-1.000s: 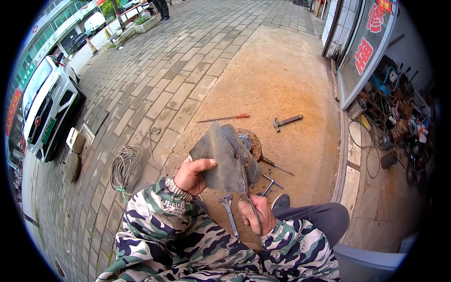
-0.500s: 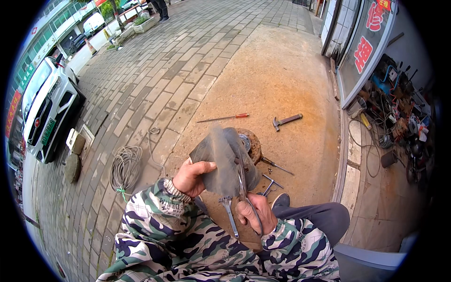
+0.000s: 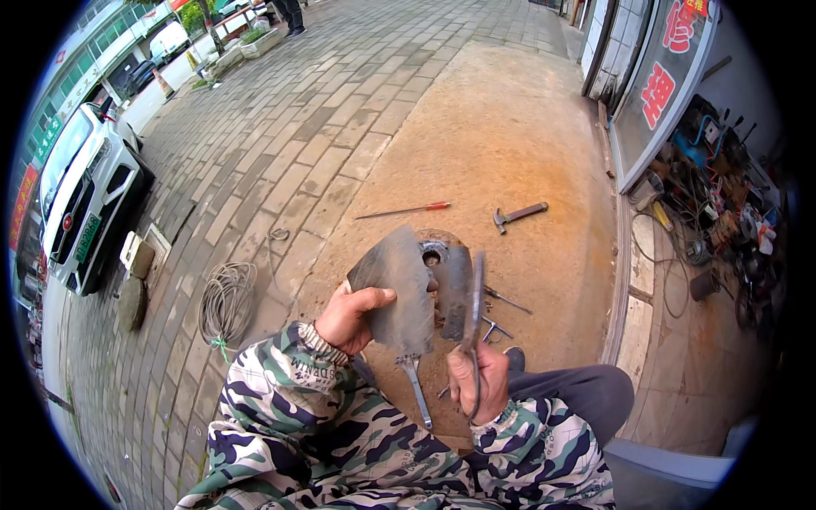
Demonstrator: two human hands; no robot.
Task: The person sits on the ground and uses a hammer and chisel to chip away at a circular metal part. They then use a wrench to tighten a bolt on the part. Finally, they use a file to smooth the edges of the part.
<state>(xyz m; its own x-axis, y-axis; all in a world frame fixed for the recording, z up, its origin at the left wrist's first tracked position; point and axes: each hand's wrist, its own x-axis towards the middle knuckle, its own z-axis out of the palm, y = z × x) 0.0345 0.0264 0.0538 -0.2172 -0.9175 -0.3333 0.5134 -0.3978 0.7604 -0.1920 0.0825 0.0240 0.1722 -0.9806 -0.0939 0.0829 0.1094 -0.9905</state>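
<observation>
My left hand pinches a thin grey sheet with an uneven right edge, thumb on top. In my closed right hand are dark metal shears, pointing away from me and apart from the sheet. Between sheet and shears is a dark grey strip; whether it hangs free or lies on something, I cannot tell. Behind them, partly covered, a round metal part with a hole rests on a stump. A wrench lies below the sheet.
On the ground beyond are a red-handled screwdriver and a hammer. Another screwdriver and a T-handled tool lie right of the shears. Coiled rope is at left; a doorway with piled parts is at right.
The shears have moved right, away from the sheet. A dark strip now shows apart from the sheet's right edge, with a gap between. My left hand has barely moved.
</observation>
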